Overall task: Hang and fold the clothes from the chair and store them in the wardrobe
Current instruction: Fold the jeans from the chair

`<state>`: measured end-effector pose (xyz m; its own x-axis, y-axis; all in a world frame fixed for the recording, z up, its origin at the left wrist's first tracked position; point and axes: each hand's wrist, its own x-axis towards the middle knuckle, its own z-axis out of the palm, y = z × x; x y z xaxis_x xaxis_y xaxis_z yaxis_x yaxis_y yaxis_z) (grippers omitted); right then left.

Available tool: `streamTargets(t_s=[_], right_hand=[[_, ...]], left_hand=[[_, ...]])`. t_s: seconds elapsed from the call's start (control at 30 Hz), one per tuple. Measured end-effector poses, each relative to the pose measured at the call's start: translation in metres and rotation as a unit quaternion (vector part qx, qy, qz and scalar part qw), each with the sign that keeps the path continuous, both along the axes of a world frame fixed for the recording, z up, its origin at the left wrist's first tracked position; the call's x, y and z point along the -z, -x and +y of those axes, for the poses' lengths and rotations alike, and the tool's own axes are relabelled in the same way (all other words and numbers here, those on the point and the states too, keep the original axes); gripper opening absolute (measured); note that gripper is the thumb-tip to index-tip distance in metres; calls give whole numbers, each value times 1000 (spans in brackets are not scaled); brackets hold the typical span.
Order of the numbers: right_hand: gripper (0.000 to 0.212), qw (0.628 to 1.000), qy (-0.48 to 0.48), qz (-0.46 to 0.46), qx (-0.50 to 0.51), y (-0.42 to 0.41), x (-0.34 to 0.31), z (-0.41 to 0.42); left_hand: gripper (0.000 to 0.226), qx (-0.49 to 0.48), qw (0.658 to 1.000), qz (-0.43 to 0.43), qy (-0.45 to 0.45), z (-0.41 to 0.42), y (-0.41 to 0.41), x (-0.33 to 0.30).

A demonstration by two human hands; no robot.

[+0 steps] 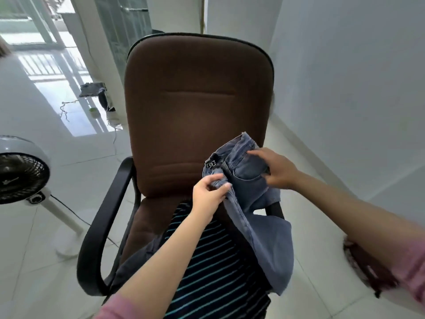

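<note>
A brown office chair [197, 93] with black armrests stands in front of me. Blue denim jeans [257, 203] hang in the air above its seat, legs drooping toward the right. My left hand [209, 196] pinches the waistband near the fly. My right hand [278, 169] grips the waist fabric by a pocket on the right. A dark shirt with teal stripes [218, 268] lies on the seat under the jeans, with a grey garment [138, 256] beside it on the left.
A white floor fan [23, 176] stands left of the chair, its cable running over the tiles. A dark red cloth [365, 265] lies on the floor at the right by the white wall [345, 88]. Small items and cables lie on the floor behind the chair at left.
</note>
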<state>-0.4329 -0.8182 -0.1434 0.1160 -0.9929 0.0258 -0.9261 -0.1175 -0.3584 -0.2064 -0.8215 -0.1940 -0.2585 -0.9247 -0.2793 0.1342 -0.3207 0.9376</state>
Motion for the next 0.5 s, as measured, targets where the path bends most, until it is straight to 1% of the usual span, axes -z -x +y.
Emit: streamTargets(t_s=[0.13,0.27,0.4,0.5], right_hand=[[75,993,111,-26,7,30,-32,54],[72,976,213,-49,3,51,-60,119],[63,955,285,-79,10,69,-86,182],[61,939,327,-104,28,82,-103,218]], left_hand=[[37,35,991,-19,126,9,42,-53],[39,70,974,-29,213,40,92,-110],[37,97,958,-38,268,75,138,-163],[33,123,946,-45,296,104,168,-197]])
